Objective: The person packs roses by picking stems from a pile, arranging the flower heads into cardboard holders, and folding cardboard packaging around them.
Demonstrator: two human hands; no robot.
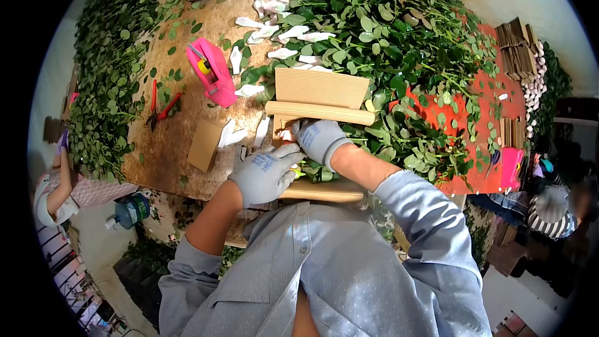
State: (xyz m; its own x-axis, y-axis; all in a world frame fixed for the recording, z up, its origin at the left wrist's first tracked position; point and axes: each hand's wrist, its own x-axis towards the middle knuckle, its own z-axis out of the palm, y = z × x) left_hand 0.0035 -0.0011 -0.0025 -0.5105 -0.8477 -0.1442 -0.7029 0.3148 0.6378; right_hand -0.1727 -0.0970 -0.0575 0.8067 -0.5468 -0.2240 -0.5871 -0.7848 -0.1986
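Gloved fingers meet around a pale pink bloom beside the corrugated cardboard

The right hand [321,140] bends its fingers down beside the bloom [285,133]; whether they grip it I cannot tell. The left hand [261,175] reaches in with its fingers partly bent, near the green leaves [326,172]; their hold is hidden too. The bloom lies between the hands and the rolled edge of the corrugated cardboard [321,88], which stands just beyond them. To the left are white-sleeved buds [231,134] and a flat brown card [204,145]. Farther out, bare tabletop [153,161] gives open room around the red-handled cutters [160,107], below the pink tape dispenser [214,78]; on the right, leafy stems [399,131] crowd the space
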